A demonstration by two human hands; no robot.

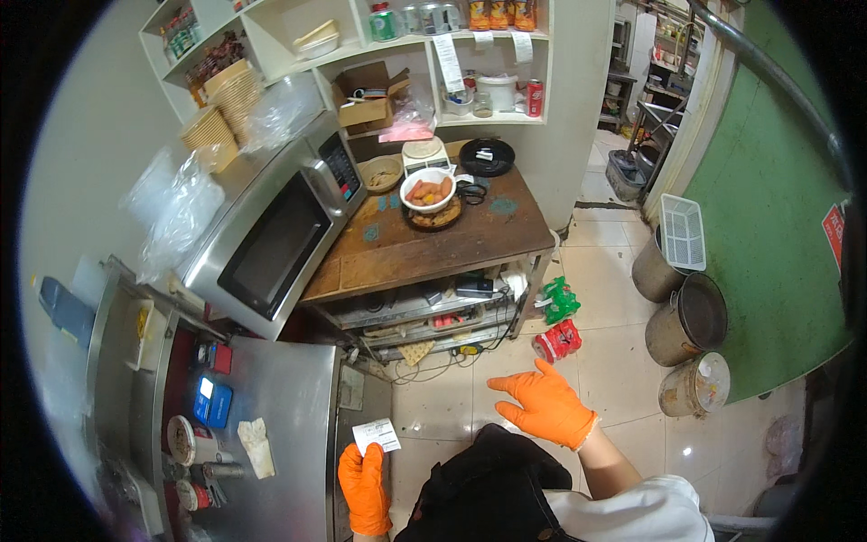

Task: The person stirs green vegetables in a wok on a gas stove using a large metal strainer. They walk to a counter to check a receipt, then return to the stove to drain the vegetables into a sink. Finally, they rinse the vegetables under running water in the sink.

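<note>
My left hand [364, 489], in an orange glove, pinches a small printed paper slip [376, 435] between thumb and fingers, beside the edge of a steel counter [291, 400]. My right hand [545, 404], gloved alike, is held above the tiled floor with its fingers apart and nothing in them. Beyond the hands stands a brown-topped table [433, 251]. On it, a white bowl of sausage-like pieces [428, 191] sits over a dark pan of browned food [437, 218]. A white kitchen scale [424, 154] is just behind, with black-handled scissors [474, 194] at the right.
A steel microwave [271, 237] stands left, stacked with paper bowls [234, 95]. Red-wrapped [558, 341] and green-wrapped packs [561, 300] lie on the floor near loose cables [433, 369]. Metal buckets [684, 318] line the right wall beside a doorway. A blue device [213, 401] rests on the counter.
</note>
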